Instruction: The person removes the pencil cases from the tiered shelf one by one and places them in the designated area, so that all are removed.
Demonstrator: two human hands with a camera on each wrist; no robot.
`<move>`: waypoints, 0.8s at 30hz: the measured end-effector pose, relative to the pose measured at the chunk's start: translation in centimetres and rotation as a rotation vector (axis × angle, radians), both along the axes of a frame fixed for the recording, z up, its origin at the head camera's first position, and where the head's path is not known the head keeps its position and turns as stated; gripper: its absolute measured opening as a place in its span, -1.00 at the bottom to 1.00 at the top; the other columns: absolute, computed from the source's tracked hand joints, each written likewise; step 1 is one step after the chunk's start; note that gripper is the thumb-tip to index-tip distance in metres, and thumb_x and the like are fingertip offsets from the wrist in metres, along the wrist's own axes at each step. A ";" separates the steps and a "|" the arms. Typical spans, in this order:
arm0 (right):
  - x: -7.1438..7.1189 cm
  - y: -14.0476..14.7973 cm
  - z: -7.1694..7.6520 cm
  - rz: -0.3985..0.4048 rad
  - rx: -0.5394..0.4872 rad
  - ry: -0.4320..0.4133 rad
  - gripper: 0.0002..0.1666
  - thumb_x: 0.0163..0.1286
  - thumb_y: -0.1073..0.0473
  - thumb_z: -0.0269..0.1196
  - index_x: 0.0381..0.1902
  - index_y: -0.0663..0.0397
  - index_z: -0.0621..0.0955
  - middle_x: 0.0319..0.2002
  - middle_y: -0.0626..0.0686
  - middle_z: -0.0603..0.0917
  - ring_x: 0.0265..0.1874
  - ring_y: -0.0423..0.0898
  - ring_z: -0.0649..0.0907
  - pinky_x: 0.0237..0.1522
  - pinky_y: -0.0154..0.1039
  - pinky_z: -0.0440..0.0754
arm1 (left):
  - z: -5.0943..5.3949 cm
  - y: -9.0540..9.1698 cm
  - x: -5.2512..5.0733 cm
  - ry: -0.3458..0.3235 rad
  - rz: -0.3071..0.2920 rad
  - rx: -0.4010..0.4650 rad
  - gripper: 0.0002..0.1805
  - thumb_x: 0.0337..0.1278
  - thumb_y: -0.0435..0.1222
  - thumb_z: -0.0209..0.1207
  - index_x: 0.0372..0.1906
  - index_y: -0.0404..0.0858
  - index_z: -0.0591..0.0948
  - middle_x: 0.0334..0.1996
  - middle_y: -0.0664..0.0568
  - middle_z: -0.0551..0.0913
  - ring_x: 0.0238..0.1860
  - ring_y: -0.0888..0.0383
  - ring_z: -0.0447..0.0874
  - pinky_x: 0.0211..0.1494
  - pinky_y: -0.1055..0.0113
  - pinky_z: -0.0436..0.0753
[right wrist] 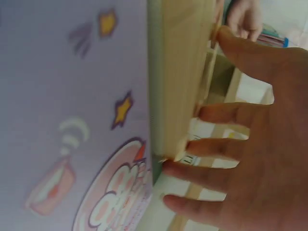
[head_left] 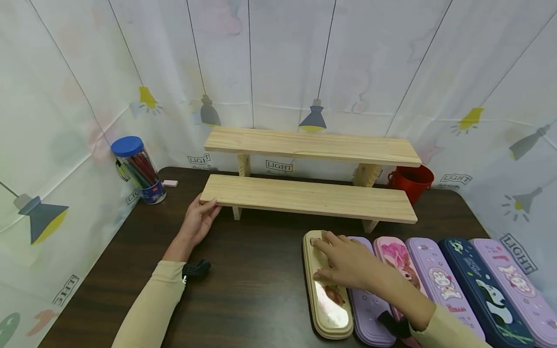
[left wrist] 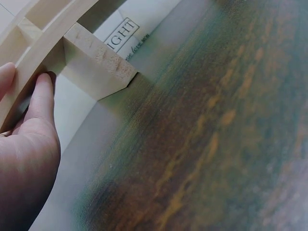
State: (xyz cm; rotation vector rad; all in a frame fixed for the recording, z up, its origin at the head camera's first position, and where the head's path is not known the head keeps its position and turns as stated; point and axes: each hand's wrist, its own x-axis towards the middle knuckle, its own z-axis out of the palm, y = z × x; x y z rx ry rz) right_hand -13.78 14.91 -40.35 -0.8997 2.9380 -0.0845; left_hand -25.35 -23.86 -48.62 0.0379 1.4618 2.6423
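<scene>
A two-tier wooden shelf stands on the dark table. My left hand grips the left end of its lower board, pinching the board's edge between thumb and fingers in the left wrist view. My right hand is over a pale yellow pencil case, its fingers spread and fingertips touching the lid. In the right wrist view the case stands edge-on behind a purple pencil case. The purple case lies right beside the yellow one, partly hidden by my right forearm.
More pencil cases lie in a row to the right: pink, lilac, navy with a panda and lilac-pink. A red bucket stands behind the shelf's right end. Left stand a blue-lidded pencil jar and an eraser.
</scene>
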 end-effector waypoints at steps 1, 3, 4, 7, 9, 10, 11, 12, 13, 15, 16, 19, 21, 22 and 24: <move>0.2 0.1 0.0 -0.009 0.005 0.004 -0.15 0.16 -0.33 0.38 0.31 -0.06 0.51 0.19 0.14 0.54 -0.10 0.12 0.66 -0.18 0.11 0.72 | 0.0 0.0 0.0 0.002 -0.001 -0.001 -0.29 0.49 -0.43 -0.05 0.59 -0.16 -0.04 0.57 -0.15 0.02 0.55 -0.01 0.11 0.39 0.43 0.49; 0.5 0.3 0.1 -0.019 0.012 0.009 -0.15 0.17 -0.34 0.36 0.31 -0.04 0.52 0.19 0.16 0.54 -0.10 0.14 0.66 -0.17 0.14 0.72 | -0.1 0.0 -0.1 0.001 0.006 -0.001 -0.30 0.49 -0.43 -0.05 0.59 -0.16 -0.03 0.57 -0.14 0.03 0.55 -0.02 0.12 0.37 0.44 0.51; 0.6 0.4 0.1 -0.025 0.014 0.008 -0.15 0.18 -0.35 0.35 0.32 -0.03 0.51 0.19 0.17 0.54 -0.09 0.15 0.66 -0.15 0.16 0.71 | -0.1 -0.1 -0.2 0.000 0.009 0.001 -0.30 0.49 -0.44 -0.06 0.59 -0.16 -0.03 0.57 -0.14 0.03 0.55 -0.02 0.12 0.36 0.44 0.52; 1.1 0.5 0.1 -0.051 0.013 -0.008 -0.13 0.20 -0.36 0.34 0.34 -0.03 0.50 0.27 0.22 0.51 0.01 0.22 0.64 -0.04 0.27 0.66 | -0.2 -0.3 -0.2 -0.003 0.011 0.004 -0.30 0.49 -0.44 -0.06 0.59 -0.16 -0.04 0.57 -0.14 0.02 0.55 -0.02 0.11 0.35 0.44 0.53; 1.2 0.5 0.1 -0.066 0.011 -0.017 -0.12 0.19 -0.36 0.33 0.35 -0.05 0.49 0.30 0.22 0.50 0.06 0.25 0.63 0.01 0.31 0.62 | -0.2 -0.4 -0.2 -0.002 0.005 0.009 -0.29 0.49 -0.43 -0.06 0.59 -0.15 -0.05 0.57 -0.14 0.01 0.56 -0.01 0.10 0.36 0.44 0.52; 1.3 0.5 0.1 -0.072 0.012 -0.020 -0.12 0.19 -0.36 0.33 0.35 -0.05 0.49 0.31 0.22 0.49 0.09 0.26 0.62 0.03 0.32 0.61 | -0.2 -0.4 -0.2 -0.002 0.003 0.013 -0.29 0.50 -0.43 -0.06 0.59 -0.15 -0.06 0.58 -0.13 0.00 0.56 -0.01 0.09 0.37 0.43 0.52; 1.3 0.5 0.1 -0.078 0.011 -0.025 -0.12 0.19 -0.36 0.33 0.35 -0.05 0.49 0.32 0.23 0.48 0.10 0.27 0.61 0.06 0.34 0.59 | -0.2 -0.5 -0.2 -0.001 0.001 0.014 -0.28 0.50 -0.43 -0.06 0.59 -0.15 -0.06 0.58 -0.13 0.00 0.56 -0.01 0.09 0.38 0.43 0.51; 1.3 0.5 0.0 -0.077 0.009 -0.027 -0.12 0.19 -0.36 0.34 0.35 -0.05 0.49 0.32 0.23 0.48 0.11 0.28 0.60 0.07 0.34 0.58 | -0.3 -0.6 -0.2 0.000 -0.001 0.014 -0.28 0.50 -0.42 -0.06 0.60 -0.14 -0.07 0.58 -0.13 -0.01 0.56 0.00 0.08 0.38 0.43 0.51; 1.3 0.5 0.0 -0.074 0.007 -0.031 -0.12 0.18 -0.36 0.34 0.35 -0.05 0.49 0.32 0.23 0.49 0.13 0.27 0.60 0.10 0.34 0.57 | -0.3 -0.7 -0.2 0.000 -0.001 0.015 -0.28 0.50 -0.42 -0.06 0.60 -0.14 -0.07 0.58 -0.13 -0.01 0.57 0.00 0.08 0.39 0.42 0.50; 1.1 0.6 0.0 -0.061 -0.001 -0.026 -0.13 0.17 -0.35 0.36 0.34 -0.05 0.51 0.28 0.21 0.52 0.13 0.23 0.59 0.13 0.31 0.57 | -0.4 -0.8 0.0 0.003 0.003 0.010 -0.29 0.51 -0.41 -0.06 0.60 -0.14 -0.06 0.58 -0.12 -0.02 0.57 0.01 0.07 0.40 0.41 0.49; 1.1 0.6 -0.1 -0.052 -0.011 -0.019 -0.14 0.16 -0.33 0.37 0.33 -0.06 0.52 0.26 0.20 0.54 0.14 0.21 0.60 0.14 0.29 0.57 | -0.4 -0.9 0.1 0.004 0.002 0.010 -0.29 0.51 -0.41 -0.06 0.60 -0.14 -0.07 0.59 -0.12 -0.02 0.57 0.01 0.07 0.42 0.40 0.47; 0.8 0.9 -0.2 -0.035 -0.085 -0.010 -0.24 0.17 -0.26 0.40 0.27 -0.08 0.58 0.18 0.14 0.60 0.12 0.13 0.62 0.17 0.21 0.60 | -0.5 -1.1 0.3 -0.004 0.012 0.002 -0.29 0.52 -0.40 -0.08 0.60 -0.16 -0.09 0.59 -0.12 -0.04 0.57 0.02 0.06 0.48 0.34 0.39; 0.5 1.4 -0.2 -0.048 -0.157 0.006 -0.30 0.20 -0.20 0.41 0.24 -0.07 0.60 0.18 0.14 0.62 0.14 0.14 0.63 0.19 0.20 0.60 | -0.5 -1.1 0.4 -0.006 0.018 -0.010 -0.29 0.52 -0.40 -0.07 0.60 -0.17 -0.09 0.59 -0.13 -0.05 0.57 0.02 0.06 0.52 0.31 0.34; 0.4 1.7 -0.1 -0.064 -0.194 0.011 -0.32 0.22 -0.18 0.40 0.24 -0.07 0.60 0.21 0.15 0.61 0.17 0.16 0.62 0.22 0.22 0.59 | -0.5 -1.1 0.5 -0.008 0.020 -0.015 -0.28 0.51 -0.40 -0.06 0.60 -0.17 -0.09 0.59 -0.13 -0.06 0.57 0.02 0.06 0.53 0.29 0.32; -0.1 2.4 0.0 -0.107 -0.262 0.022 -0.32 0.25 -0.15 0.38 0.28 -0.05 0.57 0.27 0.18 0.57 0.24 0.23 0.57 0.27 0.26 0.53 | -0.4 -1.1 0.5 -0.010 0.035 -0.042 -0.28 0.50 -0.40 -0.04 0.59 -0.19 -0.06 0.59 -0.13 -0.04 0.56 0.02 0.09 0.54 0.29 0.31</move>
